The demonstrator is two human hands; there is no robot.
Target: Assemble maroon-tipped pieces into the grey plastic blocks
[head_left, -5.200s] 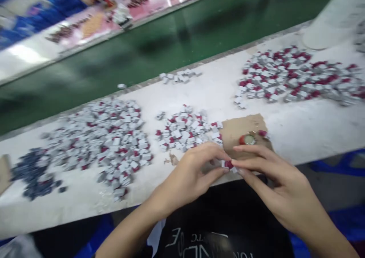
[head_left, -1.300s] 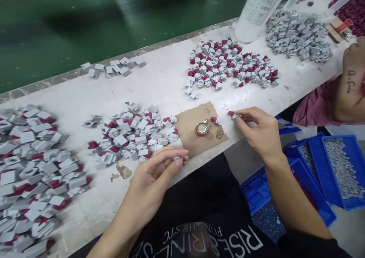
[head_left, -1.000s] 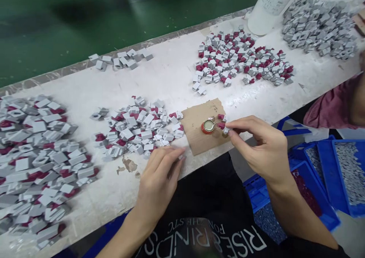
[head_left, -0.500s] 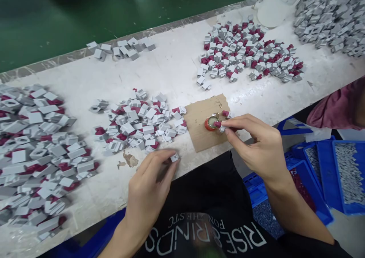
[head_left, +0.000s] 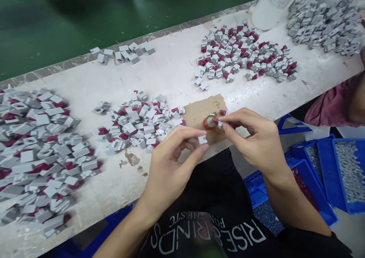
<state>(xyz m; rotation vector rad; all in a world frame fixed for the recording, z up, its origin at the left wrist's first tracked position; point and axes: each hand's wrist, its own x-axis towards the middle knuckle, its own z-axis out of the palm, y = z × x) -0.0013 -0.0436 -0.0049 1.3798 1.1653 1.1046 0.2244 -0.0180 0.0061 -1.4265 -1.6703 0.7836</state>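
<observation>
Between thumb and forefinger, my left hand [head_left: 173,163] pinches a small light-grey plastic block [head_left: 202,139] with a slot in its side. My right hand [head_left: 253,136] pinches a grey and maroon plastic piece [head_left: 219,122], its maroon end pointing left over a bottle cap [head_left: 209,121]. The cap has a red-orange side and a pale inside, and rests on a piece of brown cardboard [head_left: 196,111]. Another maroon and grey piece [head_left: 222,112] lies just behind my right fingertips. The two held pieces are close but apart.
Grey and maroon pieces lie in heaps at the left [head_left: 42,151], middle [head_left: 142,121] and back right [head_left: 242,52]. A heap of grey parts [head_left: 325,22] stands beside a white bottle [head_left: 265,10]. Blue bins [head_left: 327,174] sit below the table, near another person's maroon sleeve [head_left: 333,105].
My left hand has moved right and up with the grey block, toward the cardboard. My right hand has shifted slightly left and stays beside the cap with its piece.
</observation>
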